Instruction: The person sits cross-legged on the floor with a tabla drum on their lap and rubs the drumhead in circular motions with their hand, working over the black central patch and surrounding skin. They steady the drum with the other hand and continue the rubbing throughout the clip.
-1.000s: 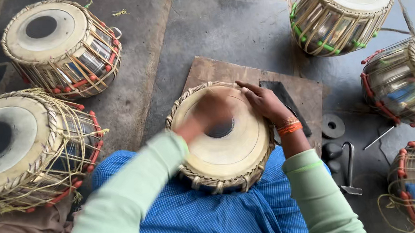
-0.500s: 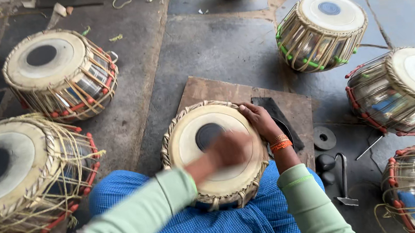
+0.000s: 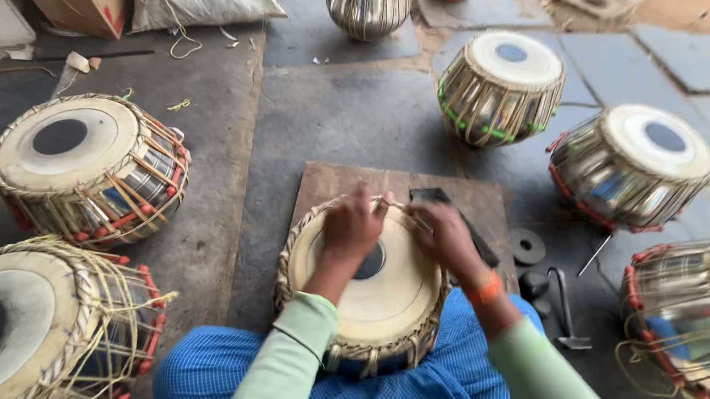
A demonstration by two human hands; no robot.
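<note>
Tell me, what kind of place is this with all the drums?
Probably a drum maker's workshop, on a stone floor. Many laced hand drums stand around, one drum rests on a wooden board under both hands, and a small hammer lies close by.

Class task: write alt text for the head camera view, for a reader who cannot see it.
A person's left hand and right hand rest on the far rim of a round tan-skinned drum with a black centre spot, which sits between knees in blue checked cloth on a flat wooden board. Similar strap-laced drums stand around on the grey stone floor.
</note>
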